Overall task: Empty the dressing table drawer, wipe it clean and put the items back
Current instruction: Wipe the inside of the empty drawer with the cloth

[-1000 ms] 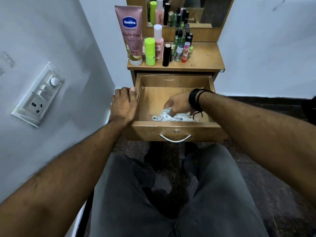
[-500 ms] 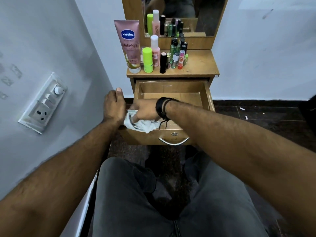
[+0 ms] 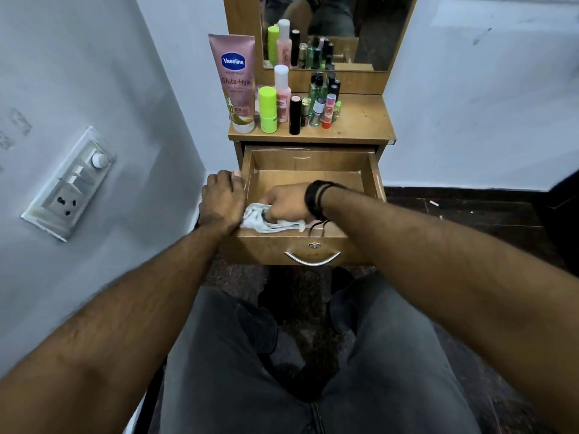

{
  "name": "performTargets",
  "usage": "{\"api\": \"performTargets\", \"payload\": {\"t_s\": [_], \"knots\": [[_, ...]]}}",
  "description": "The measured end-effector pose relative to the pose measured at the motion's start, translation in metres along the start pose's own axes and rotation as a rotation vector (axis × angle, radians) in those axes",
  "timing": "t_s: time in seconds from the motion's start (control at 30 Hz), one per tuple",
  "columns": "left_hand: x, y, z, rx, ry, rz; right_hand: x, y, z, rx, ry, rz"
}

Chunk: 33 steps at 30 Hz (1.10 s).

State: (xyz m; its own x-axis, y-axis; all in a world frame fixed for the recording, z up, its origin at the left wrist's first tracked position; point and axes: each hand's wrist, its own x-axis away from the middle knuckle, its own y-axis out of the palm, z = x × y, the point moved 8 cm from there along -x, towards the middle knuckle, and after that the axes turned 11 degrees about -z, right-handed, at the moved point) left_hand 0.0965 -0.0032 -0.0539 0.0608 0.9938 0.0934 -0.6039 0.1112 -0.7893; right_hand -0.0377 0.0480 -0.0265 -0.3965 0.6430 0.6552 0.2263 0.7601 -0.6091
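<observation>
The wooden drawer of the dressing table stands pulled out, and only the cloth lies in it. My right hand grips a crumpled white cloth and presses it into the drawer's front left corner. My left hand grips the drawer's left wall from outside. On the table top stand a pink Vaseline tube, a green stick, a pink bottle, a black tube and several small bottles.
A mirror rises behind the table top. A switch panel is fixed to the left wall. The drawer front carries a metal handle just above my knees. Dark floor lies to the right.
My right hand has dragged the cloth from the drawer's front middle over to its front left corner. My left hand has stayed on the drawer's left wall.
</observation>
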Motion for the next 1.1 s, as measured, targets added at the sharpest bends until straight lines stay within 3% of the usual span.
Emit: {"api": "performTargets", "payload": {"t_s": [0.13,0.27,0.4,0.5,0.73,0.83,0.93,1.0,1.1], "knots": [[0.002,-0.001,-0.001,0.013,-0.012,0.008,0.002,0.002,0.000,0.033,-0.028,-0.002],[0.005,0.006,0.005,-0.112,0.037,-0.043,0.027,-0.012,0.048,0.228,0.132,-0.128],[0.008,0.012,0.007,-0.193,0.046,-0.068,0.040,-0.012,0.102,0.576,0.396,-0.322],[0.009,0.010,0.006,-0.172,0.039,-0.061,0.040,-0.006,0.121,0.599,0.463,-0.374],[0.009,0.000,0.000,0.035,-0.017,0.009,0.011,-0.016,0.086,0.100,0.228,-0.083],[0.008,0.000,-0.001,0.066,-0.036,0.004,0.000,-0.016,0.083,-0.321,0.114,0.012],[0.008,0.001,-0.001,0.058,-0.034,-0.005,-0.013,-0.024,0.086,-0.377,0.138,0.146],[0.009,0.001,-0.001,0.062,-0.030,-0.005,-0.021,-0.034,0.092,-0.391,0.170,0.326],[0.010,0.001,0.000,0.049,-0.027,-0.007,-0.034,-0.038,0.108,-0.748,0.145,0.510]]}}
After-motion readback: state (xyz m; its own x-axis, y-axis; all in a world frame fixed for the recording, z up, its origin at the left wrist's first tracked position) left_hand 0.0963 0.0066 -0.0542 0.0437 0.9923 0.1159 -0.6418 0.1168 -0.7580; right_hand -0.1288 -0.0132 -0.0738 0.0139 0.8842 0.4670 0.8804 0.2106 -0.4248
